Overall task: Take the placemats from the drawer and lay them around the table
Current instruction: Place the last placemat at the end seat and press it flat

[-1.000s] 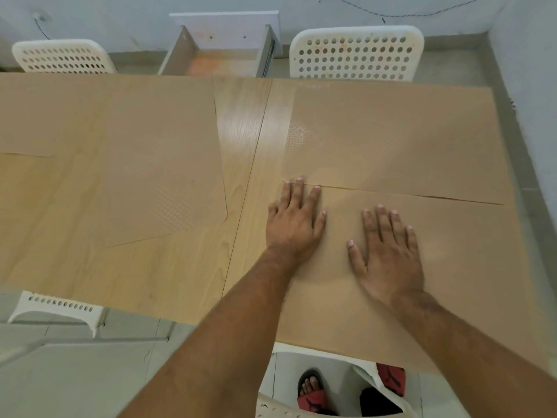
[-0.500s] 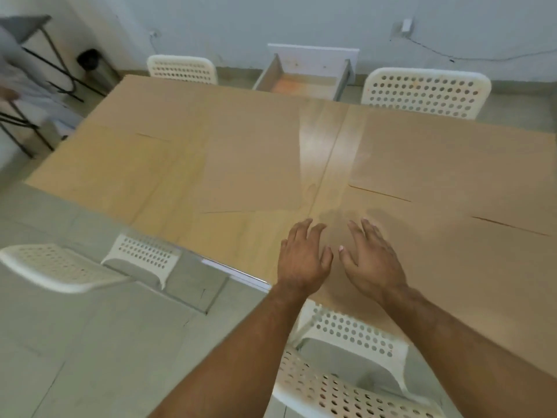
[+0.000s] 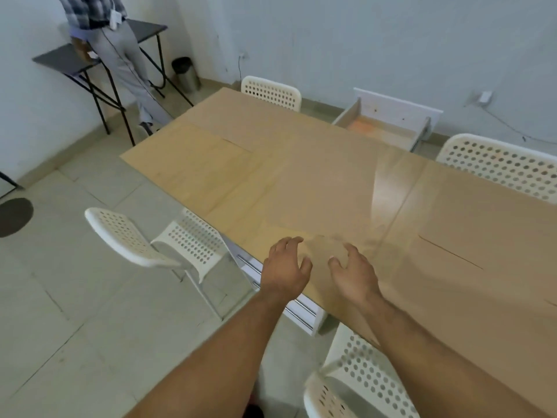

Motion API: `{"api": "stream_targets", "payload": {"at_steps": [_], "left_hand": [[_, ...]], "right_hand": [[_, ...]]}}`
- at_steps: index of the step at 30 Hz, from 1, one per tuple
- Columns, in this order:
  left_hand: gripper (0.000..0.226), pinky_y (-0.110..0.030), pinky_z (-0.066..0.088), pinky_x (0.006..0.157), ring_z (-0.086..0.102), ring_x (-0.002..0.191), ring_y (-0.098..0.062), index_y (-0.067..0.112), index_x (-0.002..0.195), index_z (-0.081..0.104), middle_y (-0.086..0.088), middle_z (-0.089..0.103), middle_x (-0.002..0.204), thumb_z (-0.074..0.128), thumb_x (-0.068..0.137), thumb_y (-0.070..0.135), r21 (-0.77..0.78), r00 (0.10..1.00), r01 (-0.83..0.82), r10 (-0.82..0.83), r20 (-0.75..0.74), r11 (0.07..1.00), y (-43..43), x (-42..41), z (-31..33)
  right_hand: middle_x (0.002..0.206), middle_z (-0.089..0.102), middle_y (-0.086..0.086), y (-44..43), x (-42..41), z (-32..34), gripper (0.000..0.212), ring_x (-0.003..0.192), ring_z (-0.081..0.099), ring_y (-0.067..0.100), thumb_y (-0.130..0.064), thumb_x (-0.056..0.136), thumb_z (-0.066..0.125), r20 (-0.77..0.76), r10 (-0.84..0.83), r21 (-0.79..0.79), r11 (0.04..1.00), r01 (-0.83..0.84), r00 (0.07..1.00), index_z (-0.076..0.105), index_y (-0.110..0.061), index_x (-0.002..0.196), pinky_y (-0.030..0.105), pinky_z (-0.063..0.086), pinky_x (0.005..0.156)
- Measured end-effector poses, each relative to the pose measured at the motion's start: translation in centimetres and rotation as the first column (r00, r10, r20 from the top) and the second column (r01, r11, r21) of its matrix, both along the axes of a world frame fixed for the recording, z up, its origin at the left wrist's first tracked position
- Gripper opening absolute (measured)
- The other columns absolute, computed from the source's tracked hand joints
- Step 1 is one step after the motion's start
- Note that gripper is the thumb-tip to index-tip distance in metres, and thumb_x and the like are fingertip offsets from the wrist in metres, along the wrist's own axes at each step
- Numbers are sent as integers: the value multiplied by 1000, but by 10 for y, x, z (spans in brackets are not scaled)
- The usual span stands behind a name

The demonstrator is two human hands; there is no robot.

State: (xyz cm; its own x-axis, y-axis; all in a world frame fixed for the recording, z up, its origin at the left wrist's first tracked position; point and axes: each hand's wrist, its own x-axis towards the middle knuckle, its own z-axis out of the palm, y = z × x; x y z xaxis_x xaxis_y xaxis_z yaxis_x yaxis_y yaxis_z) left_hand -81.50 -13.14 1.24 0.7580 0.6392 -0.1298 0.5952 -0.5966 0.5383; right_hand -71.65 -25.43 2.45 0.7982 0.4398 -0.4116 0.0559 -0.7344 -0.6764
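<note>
Several tan placemats lie flat on the light wooden table (image 3: 388, 179): one at the far left end (image 3: 193, 155), one in the middle (image 3: 313, 188), one at the right (image 3: 482, 236). An open white drawer (image 3: 388, 122) stands on the floor behind the table, its orange-stained bottom showing. My left hand (image 3: 286, 267) and my right hand (image 3: 352, 273) hover side by side over the table's near edge, fingers curled and apart, holding nothing.
White perforated chairs stand around the table: near left (image 3: 156, 239), near front (image 3: 358, 384), far left (image 3: 271, 92), far right (image 3: 500, 164). A person stands by black folding tables (image 3: 78, 61) at the back left, beside a metal bin (image 3: 185, 72).
My hands lifted off the right placemat and drew together at the near edge. My view swung left, and the folding tables and the standing person came into sight.
</note>
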Motion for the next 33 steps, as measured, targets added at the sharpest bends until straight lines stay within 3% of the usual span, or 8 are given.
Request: {"api": "stream_targets", "payload": {"at_steps": [5,12,15,18,20,22,28,33], "left_hand": [[57,-44,34,111,23,147,-25,20,151,35,-8,29,160,46,98,36,-18,984,100,-101,-144,995,85,0,-6],[63,-48,32,111,14,151,-28,22,156,27,-12,17,165,45,98,40,-13,901,327,-315,-298,945,167,14,-12],[66,-49,32,111,13,151,-29,22,157,23,-13,15,165,44,97,42,-28,864,384,-370,-341,923,185,37,-18],[67,-48,31,113,21,148,-32,19,156,25,-14,23,162,46,97,42,-108,867,361,-376,-326,926,196,64,-27],[65,-45,35,110,33,140,-34,16,153,30,-14,37,154,47,95,40,-128,888,320,-344,-304,939,200,83,-30],[63,-44,40,103,40,131,-34,14,149,34,-15,46,142,49,95,41,-102,904,261,-280,-322,960,204,103,-29],[71,-44,44,93,43,124,-31,13,138,39,-11,45,134,64,85,53,23,890,224,-195,-412,974,212,157,-29],[102,-45,49,93,42,124,-34,16,149,26,-14,38,135,85,72,48,-57,918,89,-104,-383,994,212,185,-35]], "right_hand": [[143,56,13,76,-6,-10,61,131,51,31,-37,92,55,-99,-209,-55,977,204,973,44,-14,147,34,39,107],[140,55,14,141,-25,-10,62,128,52,32,-39,92,53,-34,-253,-188,952,242,967,41,-17,148,37,42,101],[139,56,15,153,-16,-12,61,128,52,34,-38,93,54,-34,-382,-212,906,366,924,41,-14,148,35,42,99],[125,65,17,163,2,-17,57,115,60,36,-36,92,56,-212,-683,-166,730,663,699,50,-4,139,34,46,92],[88,73,17,169,16,-21,47,79,71,34,-32,84,59,-367,-819,-93,504,859,441,65,3,113,44,59,80],[64,69,13,175,29,-25,32,57,70,28,-29,81,61,-433,-857,-60,337,939,280,67,1,91,48,62,70],[55,65,9,189,59,-33,26,53,69,25,-26,82,66,-460,-882,-98,162,982,100,64,-1,81,32,54,52],[54,67,6,199,70,-42,24,54,71,21,-25,78,70,-451,-892,-128,84,988,17,67,-1,81,29,51,48]]}}
